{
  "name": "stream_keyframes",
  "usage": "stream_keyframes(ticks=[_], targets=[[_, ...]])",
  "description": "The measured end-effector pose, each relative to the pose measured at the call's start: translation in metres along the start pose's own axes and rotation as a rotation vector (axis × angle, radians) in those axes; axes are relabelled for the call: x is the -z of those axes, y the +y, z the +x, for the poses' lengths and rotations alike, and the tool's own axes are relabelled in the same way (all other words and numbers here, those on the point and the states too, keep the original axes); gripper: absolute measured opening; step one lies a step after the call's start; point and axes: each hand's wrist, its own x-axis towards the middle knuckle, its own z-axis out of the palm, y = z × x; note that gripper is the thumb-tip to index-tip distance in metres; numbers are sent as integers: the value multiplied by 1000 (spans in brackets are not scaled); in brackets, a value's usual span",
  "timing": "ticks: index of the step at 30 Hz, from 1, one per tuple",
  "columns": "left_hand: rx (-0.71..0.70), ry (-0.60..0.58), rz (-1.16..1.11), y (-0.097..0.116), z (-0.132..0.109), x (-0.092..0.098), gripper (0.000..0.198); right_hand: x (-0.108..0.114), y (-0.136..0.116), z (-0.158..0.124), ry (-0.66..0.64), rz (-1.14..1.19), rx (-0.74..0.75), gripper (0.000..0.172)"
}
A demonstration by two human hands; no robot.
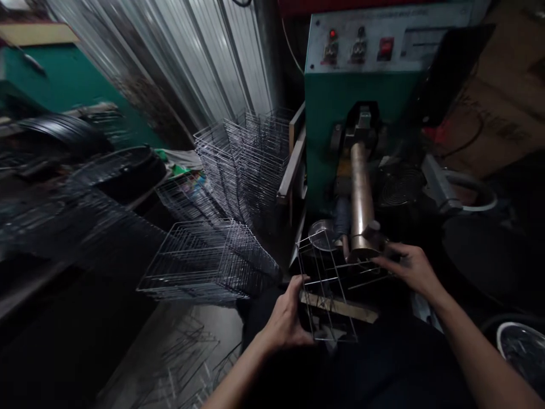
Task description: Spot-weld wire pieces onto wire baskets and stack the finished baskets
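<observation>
A small wire rack is held in front of a green machine. My left hand grips the rack's near left edge, fingers closed on the wire. My right hand holds the rack's far right side, fingers curled over the wire, close to the end of a brass-coloured horizontal cylinder that sticks out of the machine. A wooden strip lies under the rack.
Stacks of finished wire racks lie and lean to the left. Corrugated metal sheeting stands behind. A white bucket rim shows at the lower right. The machine's switch panel is above.
</observation>
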Motion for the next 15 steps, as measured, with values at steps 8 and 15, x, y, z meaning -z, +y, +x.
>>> stream_keyframes(ticks=[8,15], targets=[[-7,-3,-4,0,1,-10,123,-4,24,-4,-26,32,-36,56],[35,-15,13,4,6,-15,114,4,29,4,-122,50,-85,59]])
